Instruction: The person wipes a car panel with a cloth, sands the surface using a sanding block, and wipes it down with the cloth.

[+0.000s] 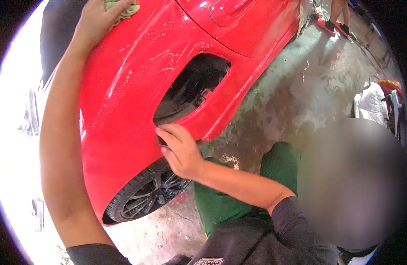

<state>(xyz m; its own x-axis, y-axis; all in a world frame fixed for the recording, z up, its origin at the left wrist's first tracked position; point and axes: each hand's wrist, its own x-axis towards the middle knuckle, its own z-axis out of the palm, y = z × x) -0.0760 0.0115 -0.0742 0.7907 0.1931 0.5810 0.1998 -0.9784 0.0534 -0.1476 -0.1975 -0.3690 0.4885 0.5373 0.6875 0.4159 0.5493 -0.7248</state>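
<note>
A red car body (119, 145) fills the left and upper middle of the view, with small water beads on its paint. My left hand (102, 13) reaches to the top edge and presses a light green cloth (129, 11) on the panel; part of the hand is cut off. My right hand (181, 150) is closed at the lower corner of a dark opening (194, 84) in the car's side. Its fingers and thumb pinch something dark and small, mostly hidden by the hand, against the red panel above the wheel (146, 190).
A wet, stained concrete floor (287, 106) lies to the right. Another person's legs and red shoes (325, 25) show at top right, near a dark hose or cable. A whitish object (371, 104) stands at the right edge. A blurred round patch covers the lower right.
</note>
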